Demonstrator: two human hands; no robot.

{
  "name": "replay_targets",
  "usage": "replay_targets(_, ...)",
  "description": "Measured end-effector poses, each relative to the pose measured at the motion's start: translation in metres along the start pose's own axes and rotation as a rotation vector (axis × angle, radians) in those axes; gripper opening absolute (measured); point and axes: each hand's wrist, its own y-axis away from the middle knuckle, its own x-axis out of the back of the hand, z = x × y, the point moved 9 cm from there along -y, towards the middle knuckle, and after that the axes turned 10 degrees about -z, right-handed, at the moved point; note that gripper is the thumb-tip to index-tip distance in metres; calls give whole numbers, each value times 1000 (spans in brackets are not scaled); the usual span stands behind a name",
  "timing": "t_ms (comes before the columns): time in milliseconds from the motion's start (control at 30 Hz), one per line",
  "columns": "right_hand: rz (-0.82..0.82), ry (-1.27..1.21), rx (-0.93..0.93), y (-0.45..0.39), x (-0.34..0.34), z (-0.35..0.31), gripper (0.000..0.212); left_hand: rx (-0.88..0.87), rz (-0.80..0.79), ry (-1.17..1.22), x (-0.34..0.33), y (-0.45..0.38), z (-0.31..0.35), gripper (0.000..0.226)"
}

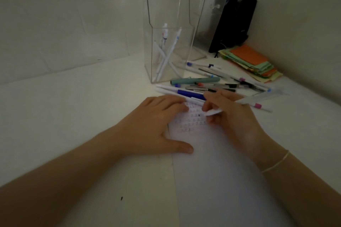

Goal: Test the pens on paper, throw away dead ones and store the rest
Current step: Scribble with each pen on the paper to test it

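A white pen [243, 101] with a pink band is gripped in the curled fingers [208, 106] of the right hand [230, 116], its tip brought down on the sheet of paper [212, 162] among rows of small test marks [191, 120]. The paper is pinned flat by the left hand [156, 125], fingers straight and together, thumb spread along the sheet's left edge. The testing step is judged to be in hand. Just beyond the hands, a loose pile of untested pens [212, 83] is seen, a teal one [195, 80] and a blue-barrelled one [190, 94] among them. Behind it, towards the bench's [73, 116] far edge, a clear acrylic holder [166, 42] already contains a few white pens. Coloured paper notes [252, 61] are stacked in the far right corner. No bin is visible. Next, a stroke must be drawn and read: ink means the holder, none means disposal.
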Motion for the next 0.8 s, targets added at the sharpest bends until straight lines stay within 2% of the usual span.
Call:
replay_targets(67, 31, -13, 6, 1, 2, 3, 43, 10, -30, -24, -3, -1, 0, 97)
replay_targets(133, 41, 11, 21, 2, 3, 3, 30, 9, -55, -49, -6, -2, 0, 98)
replay_targets(200, 63, 129, 32, 4, 3, 3, 25, 16, -93, -55, -10, -2, -2, 99)
replay_targets(367, 176, 340, 55, 10, 3, 0, 33, 30, -124, -20, -12, -4, -4, 102)
replay_targets(800, 191, 365, 30, 10, 0, 1, 28, 40, -118, 19, -10, -3, -4, 106)
